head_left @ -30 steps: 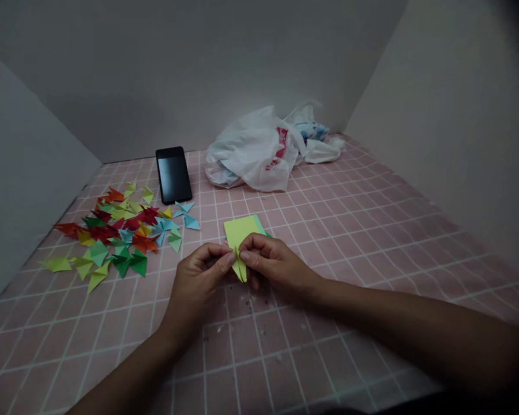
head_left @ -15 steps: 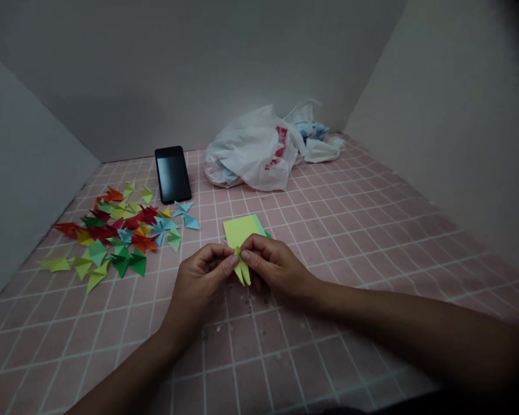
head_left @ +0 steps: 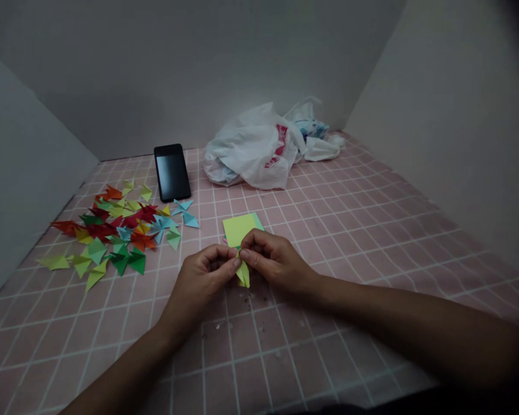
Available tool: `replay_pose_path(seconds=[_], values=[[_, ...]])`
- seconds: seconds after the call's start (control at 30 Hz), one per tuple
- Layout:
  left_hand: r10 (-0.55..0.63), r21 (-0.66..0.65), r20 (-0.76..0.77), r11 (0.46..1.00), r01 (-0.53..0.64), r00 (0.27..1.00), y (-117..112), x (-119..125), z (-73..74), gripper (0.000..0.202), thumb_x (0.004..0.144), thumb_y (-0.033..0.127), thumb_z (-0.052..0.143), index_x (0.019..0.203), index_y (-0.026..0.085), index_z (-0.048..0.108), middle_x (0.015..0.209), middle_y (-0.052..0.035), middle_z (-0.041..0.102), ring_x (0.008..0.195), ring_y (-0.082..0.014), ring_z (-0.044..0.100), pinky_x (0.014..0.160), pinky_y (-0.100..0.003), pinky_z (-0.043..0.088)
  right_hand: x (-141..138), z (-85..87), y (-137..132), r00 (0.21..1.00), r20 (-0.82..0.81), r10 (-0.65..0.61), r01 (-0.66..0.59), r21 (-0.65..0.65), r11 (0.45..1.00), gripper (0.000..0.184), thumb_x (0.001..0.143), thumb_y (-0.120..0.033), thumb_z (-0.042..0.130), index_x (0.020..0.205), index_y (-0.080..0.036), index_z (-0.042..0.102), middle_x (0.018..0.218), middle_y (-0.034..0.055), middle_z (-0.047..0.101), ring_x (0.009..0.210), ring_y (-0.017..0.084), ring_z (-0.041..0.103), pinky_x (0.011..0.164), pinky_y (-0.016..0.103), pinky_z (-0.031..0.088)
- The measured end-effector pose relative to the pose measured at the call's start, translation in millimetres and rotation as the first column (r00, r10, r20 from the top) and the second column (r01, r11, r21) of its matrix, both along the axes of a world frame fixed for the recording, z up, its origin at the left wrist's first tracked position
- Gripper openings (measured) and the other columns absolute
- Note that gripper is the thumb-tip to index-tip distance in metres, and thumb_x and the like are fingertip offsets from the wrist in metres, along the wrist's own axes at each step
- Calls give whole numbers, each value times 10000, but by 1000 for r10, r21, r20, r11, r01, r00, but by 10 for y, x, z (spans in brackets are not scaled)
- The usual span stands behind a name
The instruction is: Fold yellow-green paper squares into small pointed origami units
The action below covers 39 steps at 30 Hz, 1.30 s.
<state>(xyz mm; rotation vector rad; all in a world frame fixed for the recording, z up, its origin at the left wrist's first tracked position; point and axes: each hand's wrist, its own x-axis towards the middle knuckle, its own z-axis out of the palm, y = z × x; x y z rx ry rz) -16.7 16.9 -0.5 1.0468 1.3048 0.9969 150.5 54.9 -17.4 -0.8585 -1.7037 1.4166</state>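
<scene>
My left hand (head_left: 201, 280) and my right hand (head_left: 271, 260) meet over the middle of the pink tiled surface. Both pinch a small folded yellow-green paper piece (head_left: 243, 273), thumbs and forefingers closed on its top, its pointed end hanging down. Just behind my fingers lies a small stack of paper sheets (head_left: 237, 227), yellow-green on top with a teal edge showing. To the left a pile of folded paper triangles (head_left: 115, 230) in red, green, yellow, orange and blue is spread on the tiles.
A black phone (head_left: 172, 172) lies face up behind the pile. A crumpled white plastic bag (head_left: 259, 150) sits at the back near the corner. Grey walls close in on the left, back and right. Small crumbs dot the tiles near my hands.
The hands have stayed almost in place. The folded piece has turned slightly between my fingers and its tip hangs a bit lower.
</scene>
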Motion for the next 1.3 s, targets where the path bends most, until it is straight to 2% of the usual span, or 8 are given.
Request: replay_pose_path(seconds=[0.13,0.33,0.43,0.5,0.6,0.93,1.3], values=[[5,-21,59,1000,-4,998,-14,-7,-30,191,745,357,757,764,173,707,683,11,660,588,-101,576,568,-212,459,-5,18,-7,1000,-6,5,-5,-76,997,143,898,-283,570,802,-184,533,669,-33,513,595,98,463,552,238,369],[47,-84,57,996,-42,997,-30,6,-12,239,741,395,764,802,191,656,460,66,543,364,-69,409,371,-172,289,-20,11,-21,998,-49,34,-44,-201,979,144,890,-311,581,829,-189,535,661,-30,532,565,102,473,529,240,369],[46,-63,89,997,-41,995,-27,18,5,248,715,384,782,793,185,655,513,44,597,409,-87,494,388,-178,380,-20,6,-14,999,-28,21,-25,-158,987,145,886,-302,578,807,-187,535,665,-26,525,591,107,470,546,244,368],[44,-62,108,997,-37,993,-27,20,0,245,732,390,774,791,175,672,599,18,646,503,-106,584,469,-197,477,-19,6,-10,1000,1,0,0,-107,994,149,881,-293,578,789,-185,536,678,-23,518,618,111,462,563,248,363],[32,-74,114,997,-23,993,-34,13,-24,239,791,402,740,809,169,689,680,2,677,596,-113,636,573,-212,538,-18,9,-10,999,41,-19,22,-58,998,148,876,-282,572,774,-184,528,695,-24,508,640,113,453,587,254,362],[31,-98,222,995,-9,975,-49,10,-45,208,777,367,769,785,175,689,692,11,670,612,-103,619,601,-206,530,-16,3,-38,997,73,-26,28,-20,999,140,888,-281,554,788,-187,530,720,-11,530,662,123,474,611,264,379],[57,-90,181,995,-41,982,-33,28,-21,255,697,383,812,740,172,675,641,22,644,550,-100,586,539,-215,511,-14,0,-52,996,84,-26,27,-9,1000,158,902,-288,553,784,-188,521,706,-18,515,647,118,461,592,262,365]])
